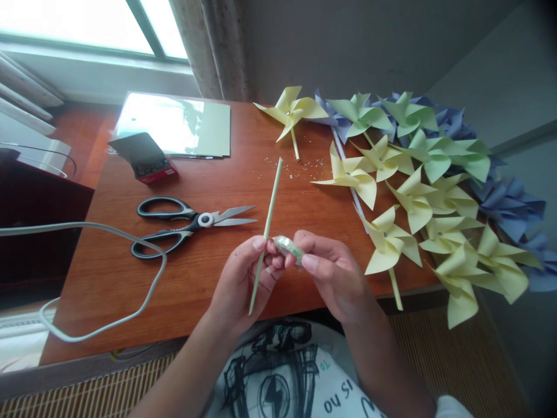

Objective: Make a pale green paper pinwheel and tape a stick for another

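Observation:
Near the table's front edge, my left hand (247, 270) is closed on a thin pale-green rolled paper stick (272, 200), which stands tilted with its top leaning right. My right hand (333, 270) pinches a small roll of clear tape (288, 248) close beside the stick. Fingertips of the left hand are against or very near the tape roll; I cannot tell whether they grip it. Left of my hands lie scissors (206, 219) with black and grey handles, blades slightly apart and pointing right.
Yellow pinwheels (387, 241), green pinwheels (435, 152) and blue ones (511, 206) crowd the right side. A small open box (150, 165) and green paper sheets (216, 129) lie at the back left. A white cable (150, 296) loops over the left edge. Paper bits (300, 169) are scattered mid-table.

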Action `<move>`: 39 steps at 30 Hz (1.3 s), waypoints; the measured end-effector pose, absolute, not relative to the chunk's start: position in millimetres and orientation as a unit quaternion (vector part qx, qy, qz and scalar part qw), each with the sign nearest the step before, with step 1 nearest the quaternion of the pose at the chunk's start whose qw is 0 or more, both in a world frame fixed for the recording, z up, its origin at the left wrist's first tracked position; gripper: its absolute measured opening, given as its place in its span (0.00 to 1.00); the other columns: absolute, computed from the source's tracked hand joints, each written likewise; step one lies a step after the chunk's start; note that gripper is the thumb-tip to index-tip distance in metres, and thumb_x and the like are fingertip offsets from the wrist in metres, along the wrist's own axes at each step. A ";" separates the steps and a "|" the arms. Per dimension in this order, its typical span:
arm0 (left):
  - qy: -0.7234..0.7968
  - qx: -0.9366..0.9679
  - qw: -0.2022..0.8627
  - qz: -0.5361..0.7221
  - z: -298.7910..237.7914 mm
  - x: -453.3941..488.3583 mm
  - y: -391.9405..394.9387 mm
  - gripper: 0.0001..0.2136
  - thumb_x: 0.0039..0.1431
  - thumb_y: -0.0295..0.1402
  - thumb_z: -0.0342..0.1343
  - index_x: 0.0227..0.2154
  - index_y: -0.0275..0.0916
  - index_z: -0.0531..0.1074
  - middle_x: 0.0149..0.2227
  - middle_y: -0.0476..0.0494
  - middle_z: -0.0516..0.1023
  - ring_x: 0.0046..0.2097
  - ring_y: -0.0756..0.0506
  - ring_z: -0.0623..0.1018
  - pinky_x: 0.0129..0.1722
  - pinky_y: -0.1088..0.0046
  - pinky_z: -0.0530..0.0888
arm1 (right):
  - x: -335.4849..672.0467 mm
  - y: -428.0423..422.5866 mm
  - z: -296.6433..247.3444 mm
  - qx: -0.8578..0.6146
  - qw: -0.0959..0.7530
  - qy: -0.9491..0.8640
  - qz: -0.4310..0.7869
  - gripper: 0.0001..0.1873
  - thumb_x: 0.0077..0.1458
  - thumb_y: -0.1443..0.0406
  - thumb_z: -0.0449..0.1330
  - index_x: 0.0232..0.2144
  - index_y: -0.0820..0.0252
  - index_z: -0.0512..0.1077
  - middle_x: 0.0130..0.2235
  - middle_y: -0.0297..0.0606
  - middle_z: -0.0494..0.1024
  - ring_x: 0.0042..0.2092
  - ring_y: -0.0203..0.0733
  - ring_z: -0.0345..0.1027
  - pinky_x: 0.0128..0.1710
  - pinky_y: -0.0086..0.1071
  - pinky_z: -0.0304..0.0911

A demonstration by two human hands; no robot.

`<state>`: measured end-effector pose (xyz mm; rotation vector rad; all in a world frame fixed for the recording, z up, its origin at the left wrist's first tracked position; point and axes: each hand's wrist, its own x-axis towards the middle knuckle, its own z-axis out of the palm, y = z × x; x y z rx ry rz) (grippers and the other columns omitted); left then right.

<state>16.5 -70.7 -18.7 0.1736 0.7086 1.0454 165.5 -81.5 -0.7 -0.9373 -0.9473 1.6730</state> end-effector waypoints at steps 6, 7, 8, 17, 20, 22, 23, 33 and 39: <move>0.310 0.043 0.820 0.479 -21.7 17.6 -69.7 0.08 0.57 0.31 0.63 0.25 0.33 0.77 0.26 0.47 0.77 0.27 0.54 0.74 0.32 0.81 0.76 | 164.8 -81.7 -2.2 -0.376 0.489 -0.387 0.685 0.07 0.58 0.61 0.63 0.33 0.55 0.81 0.35 0.36 0.77 0.44 0.46 0.73 0.52 0.40 0.65; 0.303 0.044 0.824 0.476 -22.0 17.9 -69.6 0.08 0.57 0.31 0.62 0.25 0.33 0.77 0.26 0.47 0.77 0.27 0.54 0.74 0.31 0.82 0.76 | 164.7 -81.6 -1.9 -0.380 0.487 -0.387 0.685 0.07 0.58 0.61 0.63 0.33 0.55 0.81 0.35 0.36 0.77 0.44 0.46 0.73 0.51 0.40 0.66; 0.296 0.048 0.828 0.474 -22.2 18.0 -69.7 0.08 0.57 0.31 0.62 0.25 0.33 0.77 0.26 0.47 0.77 0.27 0.54 0.74 0.31 0.82 0.76 | 164.6 -81.5 -1.5 -0.384 0.484 -0.388 0.684 0.07 0.58 0.61 0.63 0.32 0.55 0.81 0.35 0.36 0.76 0.43 0.46 0.73 0.51 0.40 0.66; 0.369 0.200 0.754 0.505 -20.9 7.2 -71.0 0.08 0.54 0.33 0.67 0.24 0.33 0.79 0.32 0.43 0.81 0.27 0.53 0.75 0.28 0.79 0.74 | 166.1 -83.2 6.3 -0.453 0.438 -0.428 0.648 0.09 0.58 0.64 0.61 0.26 0.58 0.75 0.31 0.35 0.74 0.38 0.43 0.67 0.46 0.39 0.62; 0.377 0.251 0.733 0.507 -22.9 5.7 -70.5 0.08 0.55 0.33 0.67 0.25 0.34 0.80 0.35 0.41 0.83 0.30 0.51 0.77 0.32 0.78 0.75 | 165.8 -83.0 6.8 -0.470 0.426 -0.432 0.641 0.08 0.58 0.64 0.61 0.27 0.58 0.75 0.31 0.34 0.74 0.38 0.42 0.67 0.45 0.38 0.61; 0.381 0.251 0.736 0.500 -24.9 6.9 -69.8 0.07 0.56 0.33 0.67 0.27 0.35 0.82 0.34 0.42 0.83 0.30 0.51 0.77 0.32 0.79 0.75 | 164.8 -82.4 5.9 -0.466 0.427 -0.416 0.654 0.08 0.59 0.63 0.61 0.28 0.58 0.75 0.32 0.35 0.75 0.39 0.43 0.68 0.45 0.38 0.62; 0.379 0.243 0.740 0.499 -25.7 7.8 -69.3 0.07 0.57 0.33 0.67 0.28 0.35 0.82 0.33 0.43 0.83 0.30 0.52 0.77 0.32 0.80 0.75 | 164.3 -82.0 5.2 -0.462 0.430 -0.406 0.661 0.08 0.59 0.63 0.61 0.29 0.58 0.76 0.33 0.35 0.76 0.40 0.44 0.69 0.46 0.38 0.62; 0.342 0.169 0.779 0.497 -29.7 12.4 -65.8 0.07 0.59 0.30 0.64 0.29 0.32 0.81 0.32 0.43 0.82 0.31 0.54 0.78 0.34 0.83 0.77 | 163.1 -81.7 4.1 -0.443 0.441 -0.398 0.672 0.09 0.60 0.61 0.61 0.32 0.57 0.80 0.37 0.39 0.80 0.44 0.46 0.71 0.50 0.39 0.63; 0.321 0.135 0.799 0.491 -30.0 12.3 -66.2 0.07 0.58 0.31 0.65 0.30 0.31 0.82 0.30 0.46 0.81 0.29 0.54 0.78 0.33 0.84 0.77 | 160.1 -81.5 6.4 -0.455 0.441 -0.401 0.661 0.08 0.60 0.62 0.61 0.30 0.58 0.78 0.35 0.38 0.78 0.41 0.45 0.70 0.47 0.38 0.64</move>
